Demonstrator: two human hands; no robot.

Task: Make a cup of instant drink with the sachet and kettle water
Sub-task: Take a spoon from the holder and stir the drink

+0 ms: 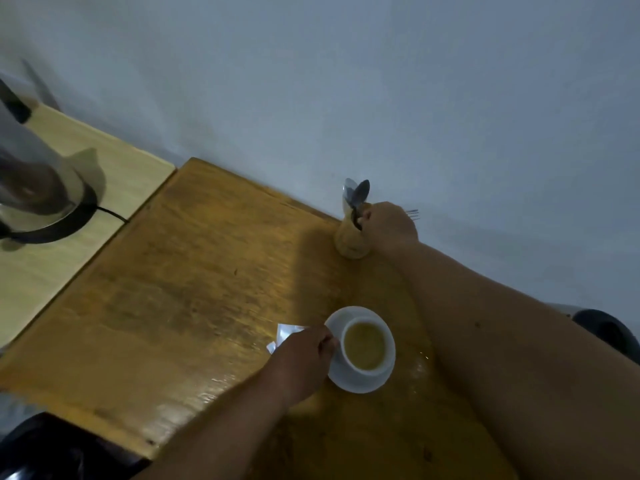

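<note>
A white cup [365, 346] filled with yellowish-brown drink stands on a white saucer [360, 382] near the table's front right. My left hand [304, 351] rests at the cup's left side, fingers closed at its handle. A torn white sachet [285, 332] lies on the table just behind that hand. Far back by the wall, my right hand [389, 223] is closed around a spoon [360, 195] that stands in a wooden cutlery holder [349, 242]. A steel kettle [31, 174] sits on its black base at the far left.
The brown wooden table [207, 289] abuts a paler table [104, 174] that carries the kettle and its black cord [112, 213]. A fork [412, 213] pokes out behind my right hand. Dark chair shapes sit at the lower left and right edges. A grey wall stands behind.
</note>
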